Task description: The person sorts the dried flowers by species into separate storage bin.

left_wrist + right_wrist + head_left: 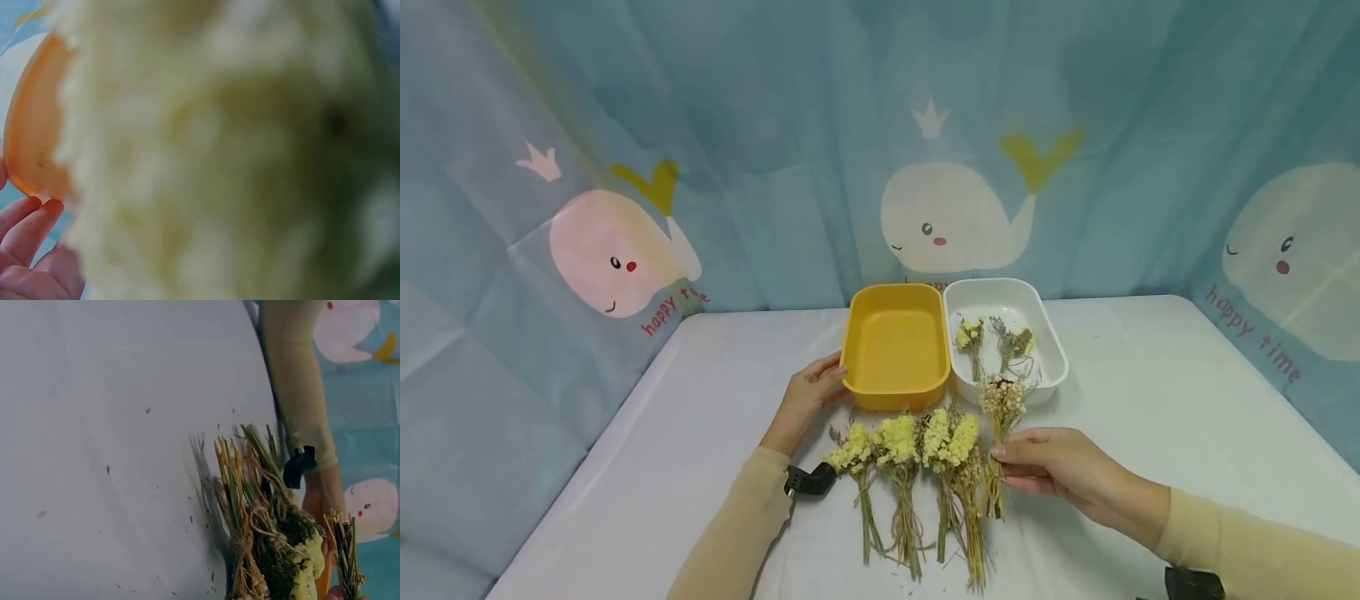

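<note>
My right hand [1063, 467] pinches the stems of a small dried-flower bunch [1002, 398] with pale, beige heads. Its heads overlap the front rim of the white basin [1055, 358] in the head view. Two small bunches, one with yellow heads [968, 335], lie inside that basin. At the left wall of the yellow basin [895, 346], my left hand [811, 390] grips the edge with thumb and fingers. Several tied bunches with mostly yellow heads [897, 440] lie in a row on the table, stems toward me. Blurred flowers [219, 150] fill most of the left wrist view.
Both basins stand side by side on the white table [1142, 358], close to the blue whale-print curtain [805, 225]. Small plant crumbs [148, 410] are scattered over the tabletop. A black wrist camera [811, 479] on my left arm sits beside the leftmost bunch.
</note>
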`<state>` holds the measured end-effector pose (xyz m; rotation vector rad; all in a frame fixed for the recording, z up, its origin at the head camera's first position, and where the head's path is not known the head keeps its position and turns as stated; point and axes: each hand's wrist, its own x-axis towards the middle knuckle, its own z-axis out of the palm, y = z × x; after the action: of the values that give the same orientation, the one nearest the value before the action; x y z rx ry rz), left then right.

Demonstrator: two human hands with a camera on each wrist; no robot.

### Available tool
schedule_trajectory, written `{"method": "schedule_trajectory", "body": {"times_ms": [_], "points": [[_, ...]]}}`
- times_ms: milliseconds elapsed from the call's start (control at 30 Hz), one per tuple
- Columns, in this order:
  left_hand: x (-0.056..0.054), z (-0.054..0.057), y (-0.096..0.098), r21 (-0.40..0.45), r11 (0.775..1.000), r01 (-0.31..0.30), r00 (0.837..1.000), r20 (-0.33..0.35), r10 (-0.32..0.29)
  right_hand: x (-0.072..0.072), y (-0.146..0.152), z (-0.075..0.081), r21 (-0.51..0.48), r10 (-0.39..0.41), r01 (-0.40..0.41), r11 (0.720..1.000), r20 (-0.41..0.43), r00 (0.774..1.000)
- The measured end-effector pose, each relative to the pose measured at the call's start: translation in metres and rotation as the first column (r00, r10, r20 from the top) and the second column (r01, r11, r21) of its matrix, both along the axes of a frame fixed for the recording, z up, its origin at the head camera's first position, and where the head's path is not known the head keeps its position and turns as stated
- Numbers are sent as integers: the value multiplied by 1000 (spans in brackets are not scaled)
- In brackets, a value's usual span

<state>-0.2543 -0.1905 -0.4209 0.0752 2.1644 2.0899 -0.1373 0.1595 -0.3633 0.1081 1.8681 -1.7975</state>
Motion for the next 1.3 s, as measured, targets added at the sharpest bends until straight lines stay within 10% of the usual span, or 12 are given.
{"method": "schedule_trajectory", "body": {"times_ms": [700,1300], "points": [[0,-7,-3,-10,1000,9,1000,-12,-9,-55,-27,36,-78,-111,103,992,-116,987],[-3,-6,-2,-30,999,11,1000,-16,-11,-111,-63,32,-3,-170,171,985,-94,981]]}}
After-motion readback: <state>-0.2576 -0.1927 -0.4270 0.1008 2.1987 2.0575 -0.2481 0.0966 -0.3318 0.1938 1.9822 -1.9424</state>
